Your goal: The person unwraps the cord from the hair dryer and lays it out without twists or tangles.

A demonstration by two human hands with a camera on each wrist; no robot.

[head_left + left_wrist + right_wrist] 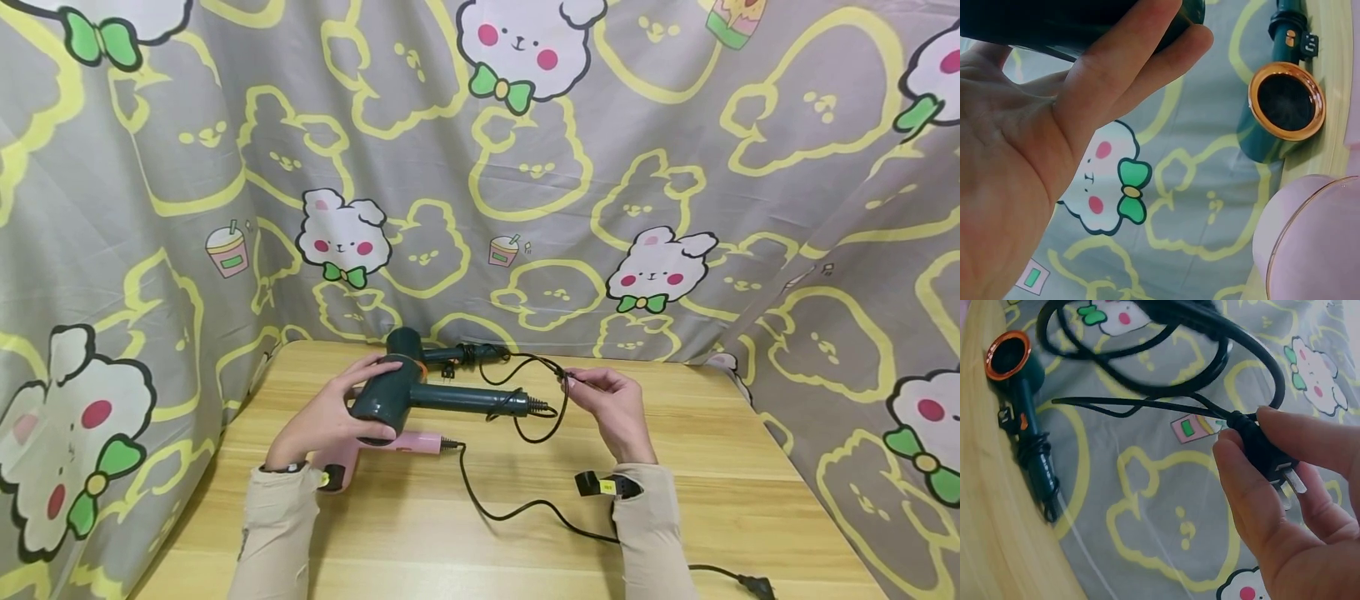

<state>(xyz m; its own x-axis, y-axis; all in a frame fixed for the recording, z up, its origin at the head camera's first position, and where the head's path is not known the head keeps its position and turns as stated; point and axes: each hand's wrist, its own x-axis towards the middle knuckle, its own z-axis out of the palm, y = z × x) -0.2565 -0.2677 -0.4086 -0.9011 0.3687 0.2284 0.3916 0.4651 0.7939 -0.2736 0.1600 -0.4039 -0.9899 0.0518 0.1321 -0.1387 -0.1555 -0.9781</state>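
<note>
In the head view my left hand (322,421) grips the barrel of a dark green hair dryer (468,400), its handle pointing right. A thin black cord loops from the handle end over to my right hand (611,412). There the thumb and fingers pinch the cord's black plug (1263,449), and its metal prongs show in the right wrist view. Behind, a second dark green hair dryer (1259,134) with a copper ring lies at the table's back edge, cord wrapped round its handle. A pink hair dryer (420,442) lies below my left hand, which partly hides it.
The pink dryer's black cord (517,510) trails right across the wooden table (450,542) and passes under my right forearm. Its plug (756,586) lies near the front right. A patterned grey curtain (540,183) hangs behind and at both sides.
</note>
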